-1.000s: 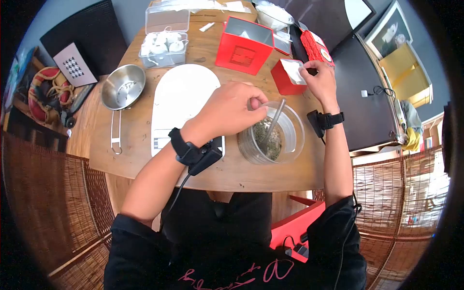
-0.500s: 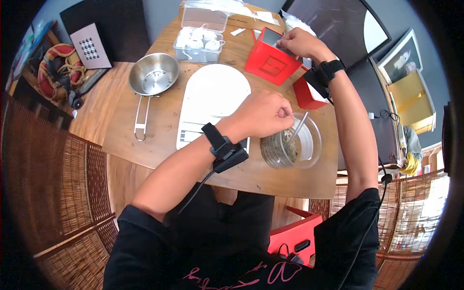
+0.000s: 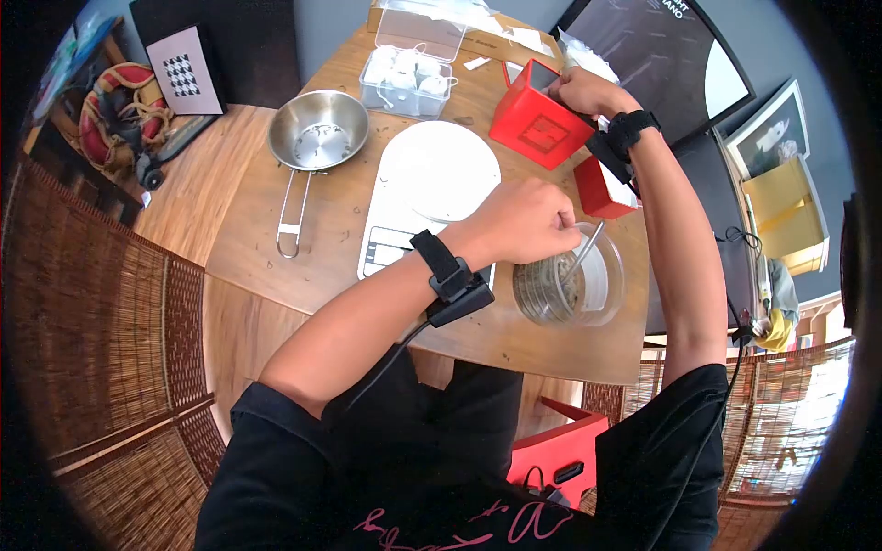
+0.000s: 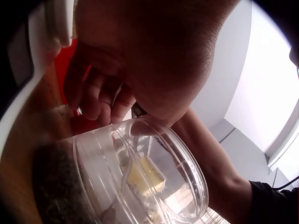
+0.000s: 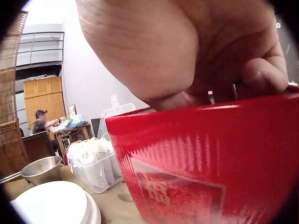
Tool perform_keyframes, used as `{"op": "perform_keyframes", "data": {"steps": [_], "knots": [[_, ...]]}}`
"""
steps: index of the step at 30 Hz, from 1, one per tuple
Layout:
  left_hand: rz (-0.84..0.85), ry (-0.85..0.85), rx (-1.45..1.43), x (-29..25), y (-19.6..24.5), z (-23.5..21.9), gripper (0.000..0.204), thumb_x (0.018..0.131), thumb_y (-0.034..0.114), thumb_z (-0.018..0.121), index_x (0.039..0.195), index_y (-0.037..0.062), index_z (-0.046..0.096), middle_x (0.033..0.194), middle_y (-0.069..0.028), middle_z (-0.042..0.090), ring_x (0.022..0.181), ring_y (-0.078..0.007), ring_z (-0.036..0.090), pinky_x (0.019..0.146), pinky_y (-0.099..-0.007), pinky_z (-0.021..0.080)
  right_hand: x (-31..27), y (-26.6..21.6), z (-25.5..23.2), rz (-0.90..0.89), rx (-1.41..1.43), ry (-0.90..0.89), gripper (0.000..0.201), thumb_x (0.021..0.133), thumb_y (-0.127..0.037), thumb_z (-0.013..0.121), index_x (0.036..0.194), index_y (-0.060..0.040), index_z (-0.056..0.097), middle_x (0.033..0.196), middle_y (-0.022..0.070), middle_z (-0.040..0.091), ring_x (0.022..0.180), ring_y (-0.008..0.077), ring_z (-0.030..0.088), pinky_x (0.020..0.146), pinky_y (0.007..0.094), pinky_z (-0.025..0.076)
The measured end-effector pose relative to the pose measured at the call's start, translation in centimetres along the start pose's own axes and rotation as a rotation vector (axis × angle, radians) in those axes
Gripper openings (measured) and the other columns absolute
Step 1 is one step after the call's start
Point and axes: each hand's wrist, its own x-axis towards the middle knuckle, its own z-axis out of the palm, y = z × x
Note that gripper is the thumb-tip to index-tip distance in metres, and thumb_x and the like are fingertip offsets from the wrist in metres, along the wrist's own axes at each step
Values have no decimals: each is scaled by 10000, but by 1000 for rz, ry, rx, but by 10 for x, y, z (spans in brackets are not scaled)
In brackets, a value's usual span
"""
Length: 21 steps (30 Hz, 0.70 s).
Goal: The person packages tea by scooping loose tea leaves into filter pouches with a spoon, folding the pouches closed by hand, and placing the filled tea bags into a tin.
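My left hand [image 3: 525, 220] stays over a clear jar [image 3: 614, 275], its wrist side right at the rim in the left wrist view. Its fingers hang loosely curled, with nothing visible between them. Dried leaves [image 3: 551, 280] fill the jar's lower part, and a metal spoon [image 3: 585, 253] leans inside it. At the top of the tall red box [image 3: 542, 133], my right hand [image 3: 593, 92] reaches into the opening. The box wall [image 5: 187, 144] hides most of its fingertips, so I cannot tell what they hold. A smaller red box [image 3: 604, 188] sits nearby, partly under the right wrist.
A white kitchen scale [image 3: 441, 174] lies left of the jar. Beyond it stand a steel pan [image 3: 317, 129] with a wire handle and a clear plastic box [image 3: 404, 99] of white drawstring bags. Dark crumbs dot the table [image 3: 248, 248]. A screen [image 3: 661, 55] stands behind the red boxes.
My right hand has left the white packet at the small red box and gone into the tall red box. The left hand has stayed by the jar. The head view has shifted.
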Motion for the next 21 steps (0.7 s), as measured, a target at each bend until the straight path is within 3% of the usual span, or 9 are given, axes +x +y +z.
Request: {"op": "perform_keyframes", "data": {"steps": [5, 11, 13, 21], "knots": [[-6, 2, 8, 0, 0, 0, 285, 845, 300, 692, 924, 38, 771, 838, -113, 716, 797, -289, 697, 727, -386, 547, 5, 16, 2, -40, -52, 82, 283, 956, -264, 627, 841, -27, 730, 724, 13, 663, 587, 120, 549, 533, 313, 448], [-16, -8, 3, 0, 0, -1, 303, 849, 309, 682, 931, 31, 771, 834, -111, 716, 797, -278, 698, 726, -383, 549, 8, 33, -6, -74, 48, 40, 331, 986, -276, 613, 940, 14, 766, 766, 33, 696, 631, 118, 577, 567, 309, 483], [-38, -17, 7, 0, 2, -2, 306, 850, 308, 677, 934, 29, 771, 836, -110, 716, 796, -278, 698, 725, -382, 549, 9, 38, -10, -100, 80, 53, 271, 923, -241, 624, 948, -19, 779, 774, 79, 703, 642, 164, 604, 583, 339, 490], [-21, -8, 0, 1, -2, -2, 308, 850, 314, 678, 937, 34, 773, 842, -113, 719, 802, -286, 699, 728, -385, 547, -29, 27, -30, -202, 217, 154, 306, 966, -256, 610, 1012, -10, 786, 838, 16, 732, 643, 110, 557, 606, 289, 490]]}}
